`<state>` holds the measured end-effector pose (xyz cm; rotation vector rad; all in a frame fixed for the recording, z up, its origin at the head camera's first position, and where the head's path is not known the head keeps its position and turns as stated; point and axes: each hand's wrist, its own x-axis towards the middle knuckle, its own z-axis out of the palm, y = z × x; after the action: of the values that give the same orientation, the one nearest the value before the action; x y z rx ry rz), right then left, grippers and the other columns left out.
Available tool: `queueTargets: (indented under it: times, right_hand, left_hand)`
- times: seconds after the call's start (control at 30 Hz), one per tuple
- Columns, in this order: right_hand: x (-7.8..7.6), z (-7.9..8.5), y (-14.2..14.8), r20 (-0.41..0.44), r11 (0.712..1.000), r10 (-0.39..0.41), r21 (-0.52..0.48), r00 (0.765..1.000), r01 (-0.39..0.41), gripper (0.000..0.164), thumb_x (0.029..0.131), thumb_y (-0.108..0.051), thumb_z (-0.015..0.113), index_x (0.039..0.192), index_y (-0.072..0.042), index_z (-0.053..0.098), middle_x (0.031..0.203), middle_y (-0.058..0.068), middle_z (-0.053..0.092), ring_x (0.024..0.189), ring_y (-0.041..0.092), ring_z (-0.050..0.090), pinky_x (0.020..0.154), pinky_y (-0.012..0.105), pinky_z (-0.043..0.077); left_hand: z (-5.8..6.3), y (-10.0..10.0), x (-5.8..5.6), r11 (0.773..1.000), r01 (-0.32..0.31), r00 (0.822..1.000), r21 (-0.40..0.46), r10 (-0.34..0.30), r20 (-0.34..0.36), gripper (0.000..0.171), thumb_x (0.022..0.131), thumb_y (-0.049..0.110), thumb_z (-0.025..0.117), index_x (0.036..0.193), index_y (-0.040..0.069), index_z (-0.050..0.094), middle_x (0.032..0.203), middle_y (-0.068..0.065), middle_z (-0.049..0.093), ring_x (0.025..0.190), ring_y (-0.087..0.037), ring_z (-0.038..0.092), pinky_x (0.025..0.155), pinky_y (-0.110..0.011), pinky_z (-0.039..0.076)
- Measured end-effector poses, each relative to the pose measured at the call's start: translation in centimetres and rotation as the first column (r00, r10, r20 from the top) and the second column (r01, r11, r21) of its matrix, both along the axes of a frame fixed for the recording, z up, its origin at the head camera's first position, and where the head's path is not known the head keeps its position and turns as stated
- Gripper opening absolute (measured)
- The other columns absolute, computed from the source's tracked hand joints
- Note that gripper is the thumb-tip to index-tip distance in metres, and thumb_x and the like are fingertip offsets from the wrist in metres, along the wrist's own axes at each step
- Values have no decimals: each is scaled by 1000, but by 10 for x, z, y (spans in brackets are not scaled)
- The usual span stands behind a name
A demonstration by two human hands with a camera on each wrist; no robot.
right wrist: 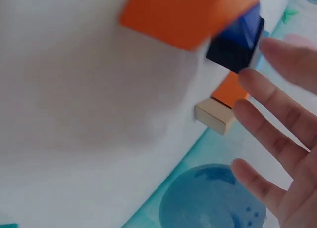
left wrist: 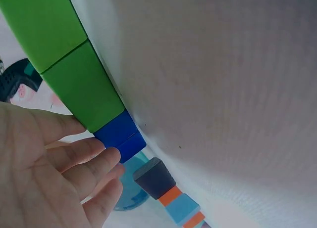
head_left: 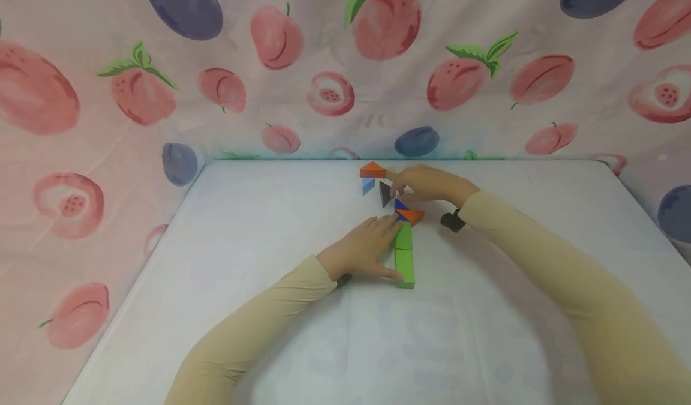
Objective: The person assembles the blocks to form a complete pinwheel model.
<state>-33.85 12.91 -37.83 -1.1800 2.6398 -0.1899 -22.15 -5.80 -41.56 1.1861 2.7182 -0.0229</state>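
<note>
Presently resting the left hand (head_left: 364, 246) along the left side of two green blocks (head_left: 403, 237), laid end to end on the white tabletop (head_left: 243, 213). Fanning its fingers out straight, gripping nothing, with the thumb at the near end of the nearer block and the fingertips by the blue block (left wrist: 116, 126) adjoining the far end. Can make out a near orange triangle (head_left: 413, 215) set against that blue block, jutting out to the right.

Reaching across from the right with the right hand (head_left: 432, 182), over the area just beyond the near orange triangle, toward the dark wedge (head_left: 384, 194). Extending these fingers loosely, parted in the right wrist view, with nothing visibly pinched between them. Cannot tell whether touching the dark wedge or merely just beside it.

Can see farther off, toward the back edge, a light blue block (head_left: 368, 186) to the left of the dark wedge, then a far orange triangle (head_left: 372, 171) behind it, and a pale wooden block (right wrist: 213, 114) next to that, partly hidden by the right hand from above. Wearing beige sleeves (head_left: 540, 252) on both arms, before a pink cloth (head_left: 378, 99) printed with fruit
</note>
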Motion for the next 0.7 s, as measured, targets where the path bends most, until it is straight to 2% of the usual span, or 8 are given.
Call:
queueTargets:
  times: [0.2, 0.7]
  right_hand:
    - [8, -2, 3, 73, 999, 11, 33, 997, -13, 26, 88, -13, 63, 114, -15, 68, 109, 3, 69, 104, 21, 61, 97, 41, 48]
    - [10, -6, 0, 59, 999, 29, 32, 998, -31, 22, 89, -12, 62, 110, -13, 70, 107, 4, 70, 105, 23, 61, 98, 43, 46]
  left_hand:
    - [1, 0, 0, 1000, 5, 1000, -8, -5, -9, 108, 76, 75, 51, 150, 4, 15, 157, -14, 16, 146, -23, 16, 119, -38, 17]
    - [0, 0, 1, 1000, 5, 1000, 0, -5, -3, 107, 77, 74, 52, 150, 5, 15, 157, -13, 16, 147, -22, 16, 119, -38, 17]
